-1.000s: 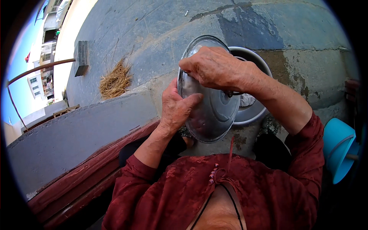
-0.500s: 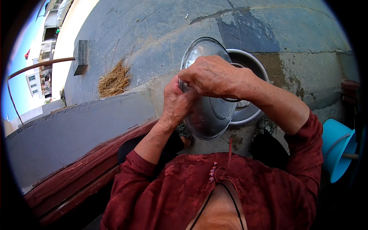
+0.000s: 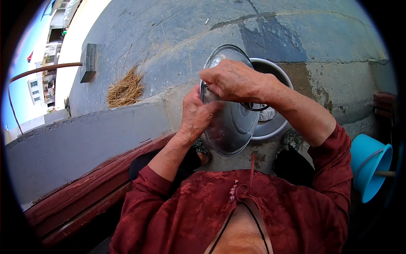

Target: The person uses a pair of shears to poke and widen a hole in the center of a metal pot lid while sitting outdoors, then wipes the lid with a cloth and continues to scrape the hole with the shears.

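A dented grey metal lid (image 3: 232,131) stands tilted on edge in front of me. My left hand (image 3: 196,111) is closed on its left rim, the thumb lying on the face turned toward my right. My right hand (image 3: 232,80) is closed over the lid's upper part, its fingertips at the left rim. Out from under that wrist sticks a dark loop (image 3: 253,108), which looks like a handle of scissors; a small dark tip shows at the fingertips. Behind the lid sits a round metal basin (image 3: 270,133), partly hidden, with a whitish crumpled thing (image 3: 267,113) in it.
A turquoise bucket (image 3: 366,163) lies tipped at the right. A straw bundle (image 3: 125,86) rests on the concrete at the left, beyond a low grey ledge (image 3: 84,144). Farther off is a grey block (image 3: 88,63) with a curved rod. My feet flank the basin.
The lid has shifted slightly right and tilted a little. My right hand has moved slightly, its fingertips now nearer the rim. My left thumb has lifted somewhat away from my right fingers.
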A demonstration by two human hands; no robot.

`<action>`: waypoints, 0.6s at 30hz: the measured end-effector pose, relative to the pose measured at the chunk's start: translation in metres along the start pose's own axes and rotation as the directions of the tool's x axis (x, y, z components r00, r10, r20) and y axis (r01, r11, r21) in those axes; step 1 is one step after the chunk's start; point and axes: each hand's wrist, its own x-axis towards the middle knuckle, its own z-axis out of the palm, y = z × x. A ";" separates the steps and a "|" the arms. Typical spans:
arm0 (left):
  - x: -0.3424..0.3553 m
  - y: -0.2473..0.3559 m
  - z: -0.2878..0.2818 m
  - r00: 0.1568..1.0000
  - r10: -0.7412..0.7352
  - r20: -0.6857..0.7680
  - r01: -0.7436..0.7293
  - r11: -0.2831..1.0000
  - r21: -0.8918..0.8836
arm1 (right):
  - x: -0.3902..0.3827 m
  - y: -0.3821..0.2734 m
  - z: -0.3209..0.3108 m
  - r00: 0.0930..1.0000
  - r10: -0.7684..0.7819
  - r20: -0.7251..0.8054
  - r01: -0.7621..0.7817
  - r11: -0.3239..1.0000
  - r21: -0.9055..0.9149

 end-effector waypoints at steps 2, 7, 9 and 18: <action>0.002 -0.005 -0.002 1.000 0.000 -0.002 0.000 1.000 -0.015 | -0.002 -0.007 0.002 1.000 -0.004 0.031 0.004 1.000 0.012; 0.004 -0.006 -0.003 1.000 0.009 0.008 -0.008 0.997 -0.072 | 0.007 0.002 -0.002 0.997 0.021 0.077 -0.029 0.993 0.115; 0.003 -0.005 -0.005 1.000 -0.005 0.009 0.005 0.998 -0.061 | 0.008 0.000 -0.005 0.996 0.047 0.072 -0.053 0.994 0.091; 0.004 -0.015 -0.006 0.999 0.041 -0.027 -0.041 0.999 -0.006 | 0.006 0.000 0.002 0.995 0.041 0.090 -0.055 0.985 0.165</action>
